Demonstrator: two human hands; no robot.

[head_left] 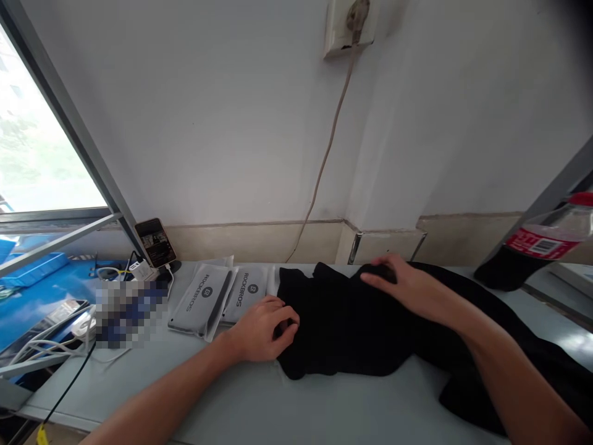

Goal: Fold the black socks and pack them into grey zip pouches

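Observation:
A black garment (352,327) lies spread across a pale grey table (259,402). My left hand (262,330) rests at the garment's left edge, with its fingers curled and pinching the cloth. Further back, my right hand (407,284) lies on top of the cloth near its far edge, fingers stretched out flat and pressing down. Its forearm crosses the right part of the garment.
Two grey packaged pouches (217,296) lie just left of the garment. A phone (155,242) leans at the wall with cables and a charger (139,269) nearby. A cola bottle (532,250) lies at the right. A cord (324,161) hangs from a wall socket.

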